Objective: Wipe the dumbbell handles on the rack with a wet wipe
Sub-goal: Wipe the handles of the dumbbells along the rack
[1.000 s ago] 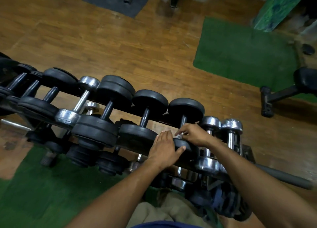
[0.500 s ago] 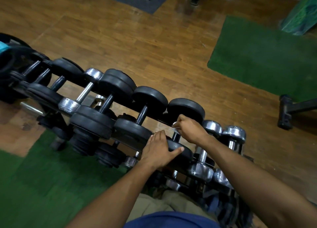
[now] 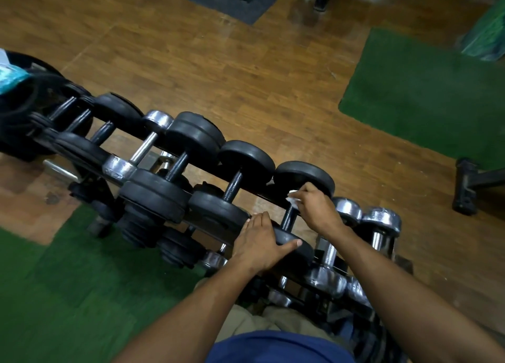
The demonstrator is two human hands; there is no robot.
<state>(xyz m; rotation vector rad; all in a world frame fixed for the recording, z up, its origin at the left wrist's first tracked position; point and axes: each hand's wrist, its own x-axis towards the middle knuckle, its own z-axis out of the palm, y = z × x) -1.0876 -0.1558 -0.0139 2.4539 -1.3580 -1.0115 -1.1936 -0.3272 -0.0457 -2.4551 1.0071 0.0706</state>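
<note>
A black dumbbell rack runs from the left edge to the lower right and carries several black and chrome dumbbells. My right hand pinches a white wet wipe around the far end of one black dumbbell's dark handle, just below its far weight. My left hand rests on the near weight of the same dumbbell, fingers straight over its top and thumb along its near side.
Chrome dumbbells sit right of my hands, black ones to the left. A lower tier holds more weights. A teal packet lies on the rack's far left end. Green mats and a bench foot are on the wooden floor.
My right hand has slid with the wipe up the handle from its near end to the far weight. My left hand has stayed on the near weight. The view has shifted left.
</note>
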